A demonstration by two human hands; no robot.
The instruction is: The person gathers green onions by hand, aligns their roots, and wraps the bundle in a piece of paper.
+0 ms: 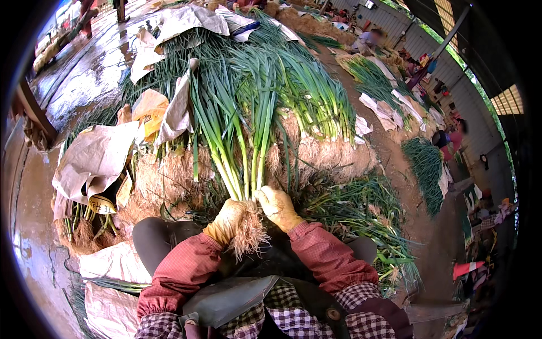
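Note:
My left hand (227,219), in a yellowish work glove, is closed around the white lower stems of a bunch of green onions (245,165). Its pale roots hang below the glove, towards my lap, and the long green leaves point away from me. My right hand (276,207), gloved alike, is at the other side of the same stems with its fingers curled against them; whether it grips a stem is hard to tell. Beyond the bunch lies a large heap of green onions (313,93) with its roots (330,156) towards me.
Loose leaves and stems (360,212) lie at my right. White woven sacks (95,161) cover onions at the left. An earthen path (406,182) runs along the right, with further heaps, an orange cone (465,269) and several people beyond. Wet floor (38,203) shows at far left.

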